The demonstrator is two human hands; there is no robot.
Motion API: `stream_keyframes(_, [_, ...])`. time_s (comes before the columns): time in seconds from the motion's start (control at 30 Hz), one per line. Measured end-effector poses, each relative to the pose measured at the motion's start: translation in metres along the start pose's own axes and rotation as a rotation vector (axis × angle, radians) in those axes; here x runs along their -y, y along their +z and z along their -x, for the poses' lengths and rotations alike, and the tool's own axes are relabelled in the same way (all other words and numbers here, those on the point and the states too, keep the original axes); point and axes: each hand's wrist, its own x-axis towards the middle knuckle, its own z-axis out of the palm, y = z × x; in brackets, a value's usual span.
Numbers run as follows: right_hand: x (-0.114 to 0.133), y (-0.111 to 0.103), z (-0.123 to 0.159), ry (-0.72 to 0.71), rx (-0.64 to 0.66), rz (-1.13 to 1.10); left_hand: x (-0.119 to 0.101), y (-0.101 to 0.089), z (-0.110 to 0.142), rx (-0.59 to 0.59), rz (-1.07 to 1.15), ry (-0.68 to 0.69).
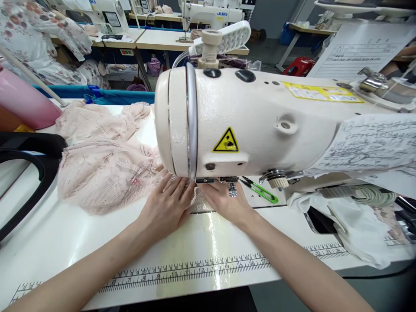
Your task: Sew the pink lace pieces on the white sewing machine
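Observation:
Pale pink lace fabric (pixel 107 173) lies bunched on the white sewing table, its edge running under the head of a cream sewing machine (pixel 247 112). My left hand (pixel 169 201) rests on that lace edge just left of the needle area, fingers stretched forward and slightly apart. On the other side, my right hand (pixel 227 201) reaches beneath the machine head, close to the left hand and beside the lace. The head hides most of its fingertips and the needle. Green-handled thread snips (pixel 261 190) lie to the right of my right hand.
A black curved frame (pixel 48 173) and a pink bottle (pixel 24 97) stand at the left. White cloth (pixel 354 225) partly covers a phone (pixel 320 221) at the right. A printed ruler (pixel 188 271) runs along the front edge. A person in a floral garment (pixel 42 39) sits beyond.

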Motion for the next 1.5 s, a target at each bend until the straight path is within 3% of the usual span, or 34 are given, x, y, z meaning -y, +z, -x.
stream_keyframes(0.23, [-0.004, 0.003, 0.005, 0.036, -0.009, -0.107, 0.0, 0.004, 0.001, -0.002, 0.0, -0.001])
stream_keyframes(0.47, [-0.001, -0.001, 0.003, 0.036, 0.152, 0.024, 0.004, 0.006, 0.005, -0.114, 0.067, 0.099])
stream_keyframes(0.77, [0.005, 0.0, -0.001, -0.128, -0.146, 0.074, 0.015, 0.001, 0.004, -0.091, 0.088, 0.124])
stream_keyframes(1.17, [0.007, 0.0, -0.008, -0.093, -0.176, -0.069, 0.018, 0.007, 0.004, -0.113, 0.122, 0.075])
stream_keyframes(1.5, [0.011, -0.013, -0.006, -0.317, -0.201, -0.244, 0.025, -0.009, 0.006, -0.357, 0.202, 0.307])
